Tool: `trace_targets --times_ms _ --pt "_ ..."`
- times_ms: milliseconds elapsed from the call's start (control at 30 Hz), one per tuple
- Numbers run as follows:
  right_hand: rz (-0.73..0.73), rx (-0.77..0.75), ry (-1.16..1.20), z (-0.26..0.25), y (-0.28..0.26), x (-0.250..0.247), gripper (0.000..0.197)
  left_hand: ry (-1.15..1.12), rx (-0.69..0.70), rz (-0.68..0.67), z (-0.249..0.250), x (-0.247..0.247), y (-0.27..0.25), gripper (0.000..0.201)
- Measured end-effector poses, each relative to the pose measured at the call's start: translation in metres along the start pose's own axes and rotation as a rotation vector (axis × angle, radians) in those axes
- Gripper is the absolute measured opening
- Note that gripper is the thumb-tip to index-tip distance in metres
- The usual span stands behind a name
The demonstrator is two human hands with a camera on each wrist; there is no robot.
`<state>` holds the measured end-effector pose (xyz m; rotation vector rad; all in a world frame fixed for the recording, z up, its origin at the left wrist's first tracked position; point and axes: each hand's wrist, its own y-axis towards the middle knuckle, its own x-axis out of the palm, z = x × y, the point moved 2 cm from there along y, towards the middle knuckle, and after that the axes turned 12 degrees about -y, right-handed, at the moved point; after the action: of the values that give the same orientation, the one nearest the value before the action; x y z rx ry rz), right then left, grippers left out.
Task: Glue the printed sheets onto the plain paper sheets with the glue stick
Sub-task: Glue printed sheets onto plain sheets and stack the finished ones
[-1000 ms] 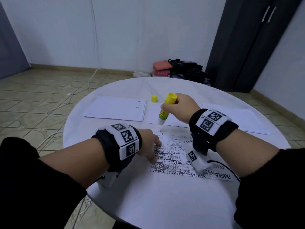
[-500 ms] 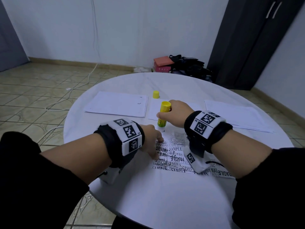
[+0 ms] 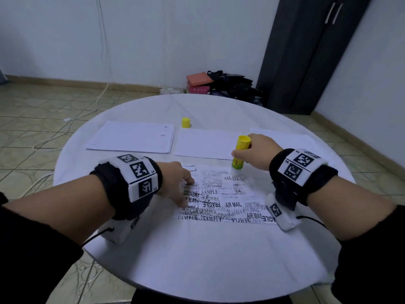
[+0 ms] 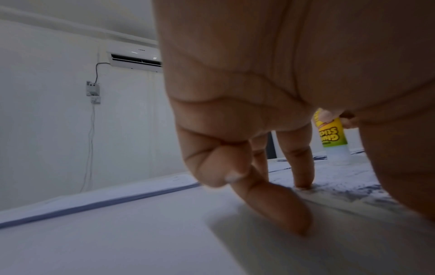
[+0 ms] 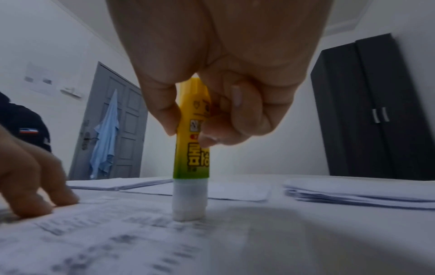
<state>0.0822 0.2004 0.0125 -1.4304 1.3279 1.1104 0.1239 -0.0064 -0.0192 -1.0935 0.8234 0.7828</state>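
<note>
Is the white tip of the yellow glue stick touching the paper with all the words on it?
Touching. In the right wrist view the yellow glue stick stands with its white tip pressed onto the printed sheet, no gap beneath.

Black sleeves [image 3: 32, 249], marker-tagged black wristbands [image 3: 131, 178]

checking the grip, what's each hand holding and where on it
Right hand grips the glue stick around its upper barrel. Left hand holds nothing; it presses the printed sheet.

A dark wardrobe [image 3: 306, 53] stands behind the round white table [image 3: 197, 249], with bags [image 3: 230, 84] heaped on the floor beside it.
</note>
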Motion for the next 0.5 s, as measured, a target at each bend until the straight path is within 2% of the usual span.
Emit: trace_targets --times_ms 200,333,433,500 --pt "0.018 0.089 0.014 0.041 -0.006 -0.008 0.026 -0.004 -0.003 0.000 -0.002 0.001 0.002 0.075" --pt "0.071 0.128 -0.026 0.049 -0.010 -0.014 0.022 -0.008 -0.004 0.005 -0.002 0.000 0.002 0.073" --pt "0.138 0.039 0.056 0.029 -0.016 -0.016 0.016 0.021 -0.001 0.031 -0.003 -0.002 0.002 0.071" --pt "0.115 -0.084 0.118 0.002 -0.022 -0.015 0.016 0.024 -0.032 0.039 -0.006 -0.002 0.004 0.073"
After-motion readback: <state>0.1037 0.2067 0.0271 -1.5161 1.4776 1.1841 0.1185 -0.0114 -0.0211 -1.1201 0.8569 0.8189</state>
